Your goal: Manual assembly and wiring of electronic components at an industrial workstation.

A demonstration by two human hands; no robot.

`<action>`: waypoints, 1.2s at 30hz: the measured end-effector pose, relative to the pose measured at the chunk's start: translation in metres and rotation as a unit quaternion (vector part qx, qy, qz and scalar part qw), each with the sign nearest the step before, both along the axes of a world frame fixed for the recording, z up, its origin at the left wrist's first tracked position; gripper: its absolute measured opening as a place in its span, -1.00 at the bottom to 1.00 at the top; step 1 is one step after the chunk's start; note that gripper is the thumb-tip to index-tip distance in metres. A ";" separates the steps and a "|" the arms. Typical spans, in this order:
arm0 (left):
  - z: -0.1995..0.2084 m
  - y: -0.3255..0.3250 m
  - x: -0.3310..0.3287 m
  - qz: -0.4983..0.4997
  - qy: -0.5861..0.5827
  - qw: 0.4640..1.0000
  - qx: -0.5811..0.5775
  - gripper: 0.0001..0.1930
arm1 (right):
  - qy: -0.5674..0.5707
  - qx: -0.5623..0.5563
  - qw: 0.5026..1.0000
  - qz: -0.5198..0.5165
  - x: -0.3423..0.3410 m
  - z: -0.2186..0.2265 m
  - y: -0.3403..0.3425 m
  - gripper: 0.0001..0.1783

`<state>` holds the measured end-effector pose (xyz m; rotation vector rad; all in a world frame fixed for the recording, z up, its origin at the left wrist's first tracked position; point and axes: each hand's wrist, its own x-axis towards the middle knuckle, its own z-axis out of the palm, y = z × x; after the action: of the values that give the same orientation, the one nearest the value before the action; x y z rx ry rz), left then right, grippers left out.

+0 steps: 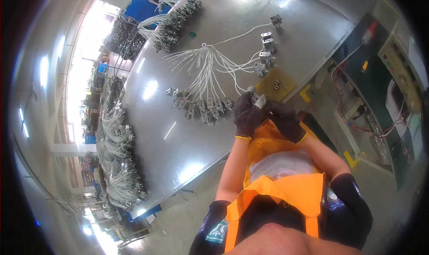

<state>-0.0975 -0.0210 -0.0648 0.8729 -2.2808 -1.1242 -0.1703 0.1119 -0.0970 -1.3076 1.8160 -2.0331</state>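
Note:
Both my hands wear dark knit gloves and are close together at the table's near edge. My left hand is closed around a small boxy metal unit with a white cable; its light fingertips show on the unit. Right beside it, my right hand has its fingers curled in toward the unit, and what they grip is hidden. White cables fan out from a knot. Several like units sit in an arc at their ends, others in a short row. A yellow-brown plate carries small brass-coloured pieces.
The shiny metal table holds more cabled units heaped at its far left. Further bundles hang along the left side. A tiny green piece lies on the metal. On the right is a dark green bench with wires and a beige panel.

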 end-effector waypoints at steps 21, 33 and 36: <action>-0.031 -0.007 0.003 -0.027 0.045 0.997 -0.064 -0.54 | -0.171 0.064 0.982 0.057 -0.001 -0.002 0.008 -0.84; 0.010 0.013 0.034 -0.023 0.214 0.924 0.316 -0.36 | -0.652 -0.072 0.714 0.243 0.008 -0.011 -0.003 -0.78; -0.009 0.008 0.023 -0.002 0.194 0.940 0.282 -0.41 | -0.010 -0.108 0.994 0.001 -0.022 -0.014 -0.014 -0.74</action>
<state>-0.0745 -0.0130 -0.0734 0.7511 -1.6583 -1.8170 -0.1921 0.0975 -0.1109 -1.3324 1.6219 -2.2846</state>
